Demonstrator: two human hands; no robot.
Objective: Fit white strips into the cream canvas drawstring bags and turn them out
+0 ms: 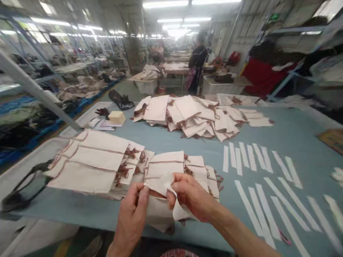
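A cream cloth pouch (182, 212) with a brown-edged opening is gripped at the table's near edge. My left hand (134, 207) pinches its left corner between thumb and fingers. On the other side my right hand (191, 195) is closed on the cloth and folds it back near the opening. Just behind my hands lies a stack of similar cream pieces (166, 157) with brown seams and loose brown threads. To the left is a larger layered stack (93, 162) of the same kind. Parts of the held pouch are hidden by my fingers.
A loose heap of cream pieces (184, 110) lies across the back of the blue-grey table (150, 140). White strips (252, 203) are spread out at right. A yellow block (117, 117) and a black strap (20, 185) are at left. A person (197, 62) stands farther back.
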